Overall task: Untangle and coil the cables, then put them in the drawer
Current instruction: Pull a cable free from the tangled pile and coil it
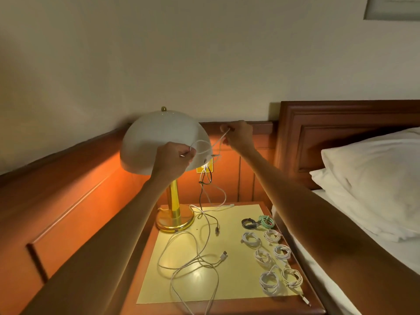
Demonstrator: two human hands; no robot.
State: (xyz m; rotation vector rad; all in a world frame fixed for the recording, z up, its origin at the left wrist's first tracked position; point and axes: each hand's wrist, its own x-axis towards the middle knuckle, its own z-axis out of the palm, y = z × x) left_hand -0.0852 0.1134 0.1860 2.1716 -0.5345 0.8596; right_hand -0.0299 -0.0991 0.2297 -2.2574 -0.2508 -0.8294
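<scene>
White cable (pixel 220 139), left hand (pixel 173 160), right hand (pixel 239 135) pinching

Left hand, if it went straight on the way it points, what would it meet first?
Likely the white lamp shade: the left hand, pinching the tangled cables, points up into it. The gap between them is unclear from one view.

Bare forearms (pixel 127 212); left hand (pixel 172 158) with possibly a thin silvery ring (pixel 181 155); right hand (pixel 238 135) bare.

Left grip (pixel 175 159), right grip (pixel 238 134): raised pinches
</scene>
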